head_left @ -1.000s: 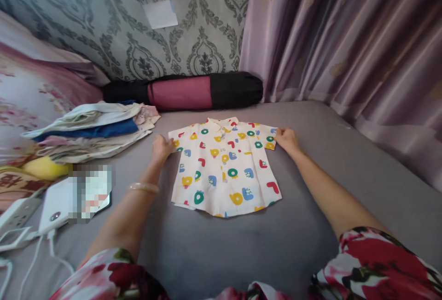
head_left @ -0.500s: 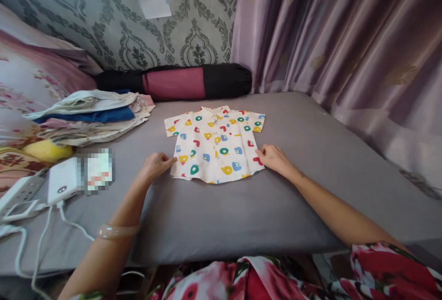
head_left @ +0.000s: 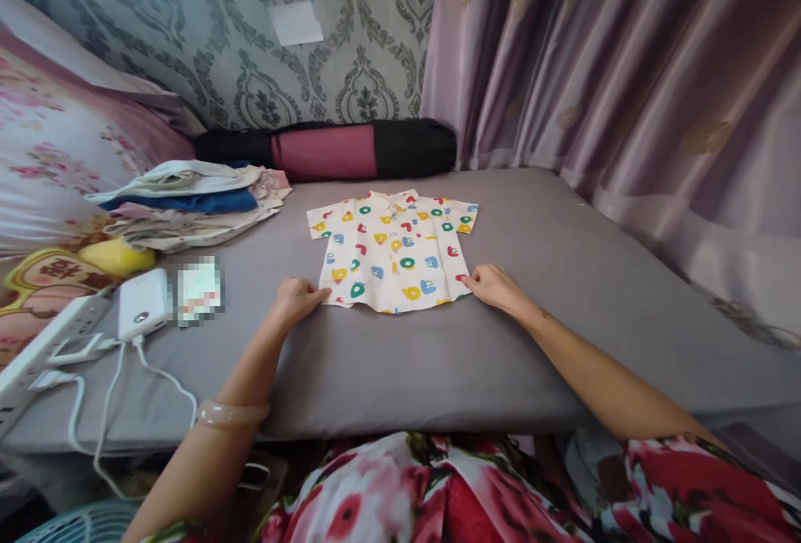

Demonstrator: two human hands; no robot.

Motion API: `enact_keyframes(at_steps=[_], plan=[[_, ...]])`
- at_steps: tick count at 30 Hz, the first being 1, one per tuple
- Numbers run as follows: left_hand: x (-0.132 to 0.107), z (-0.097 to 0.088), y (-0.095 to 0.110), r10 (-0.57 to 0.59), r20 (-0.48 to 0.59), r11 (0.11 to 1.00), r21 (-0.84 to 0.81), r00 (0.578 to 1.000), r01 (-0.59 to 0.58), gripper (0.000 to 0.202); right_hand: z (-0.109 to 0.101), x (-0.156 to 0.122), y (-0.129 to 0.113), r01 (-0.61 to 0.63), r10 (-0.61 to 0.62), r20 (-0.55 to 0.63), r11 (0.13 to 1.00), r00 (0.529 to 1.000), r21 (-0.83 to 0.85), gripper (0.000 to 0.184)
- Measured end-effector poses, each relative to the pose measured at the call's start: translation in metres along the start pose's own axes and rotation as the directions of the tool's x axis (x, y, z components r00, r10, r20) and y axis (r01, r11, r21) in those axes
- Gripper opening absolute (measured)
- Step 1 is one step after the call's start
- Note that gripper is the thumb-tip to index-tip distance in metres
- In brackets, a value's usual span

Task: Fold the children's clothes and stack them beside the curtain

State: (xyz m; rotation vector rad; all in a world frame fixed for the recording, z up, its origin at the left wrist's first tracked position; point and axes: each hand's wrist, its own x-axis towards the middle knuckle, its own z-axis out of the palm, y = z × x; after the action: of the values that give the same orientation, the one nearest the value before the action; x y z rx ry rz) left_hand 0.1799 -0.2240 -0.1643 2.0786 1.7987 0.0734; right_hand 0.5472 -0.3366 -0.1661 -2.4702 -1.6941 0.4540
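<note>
Below centre, the left hand [head_left: 301, 299] and right hand [head_left: 497, 286] each pinch a lower corner of the shirt [head_left: 397, 253], lying flat mid-frame on the bed [head_left: 626, 293]. This looks like straightening; the next move likely calls for even tension.

no words clear enough to read, round green O shapes [head_left: 402, 263] on the white shirt [head_left: 395, 255], blurry signs [head_left: 62, 274] on the brown-and-yellow cushion [head_left: 53, 280]

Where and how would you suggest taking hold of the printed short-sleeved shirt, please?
Probably by both lower hem corners, coming from either side: the printed short-sleeved shirt lies flat, collar away from the person, and the left hand and right hand are at those corners.
</note>
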Motion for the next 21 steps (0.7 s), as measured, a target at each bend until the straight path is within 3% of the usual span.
enact_keyframes(at_steps=[4,7,11,16,21], plan=[[-0.003,0.001,-0.003,-0.064,-0.064,0.99,-0.127,0.996,0.056,0.032,0.002,0.004,0.004,0.063,-0.061,-0.043,0.997,0.997,0.041,0.026],[-0.002,0.004,-0.006,-0.092,-0.061,0.966,-0.249,0.994,0.074,0.029,0.003,0.007,0.004,0.043,-0.034,-0.061,0.989,0.998,0.143,0.024],[-0.004,0.007,-0.004,-0.02,-0.091,0.923,-0.385,0.996,-0.016,0.044,0.003,0.007,-0.002,-0.017,0.037,-0.059,0.953,0.998,0.303,0.023],[-0.006,0.003,0.001,0.152,-0.129,0.951,-0.251,0.98,-0.181,0.049,0.002,0.004,-0.004,0.137,-0.122,-0.077,0.961,0.99,0.239,0.035],[0.001,-0.004,-0.011,0.191,-0.036,0.972,-0.133,0.981,-0.194,0.045,-0.001,0.006,0.003,0.206,-0.209,-0.001,0.965,0.978,0.163,0.035]])
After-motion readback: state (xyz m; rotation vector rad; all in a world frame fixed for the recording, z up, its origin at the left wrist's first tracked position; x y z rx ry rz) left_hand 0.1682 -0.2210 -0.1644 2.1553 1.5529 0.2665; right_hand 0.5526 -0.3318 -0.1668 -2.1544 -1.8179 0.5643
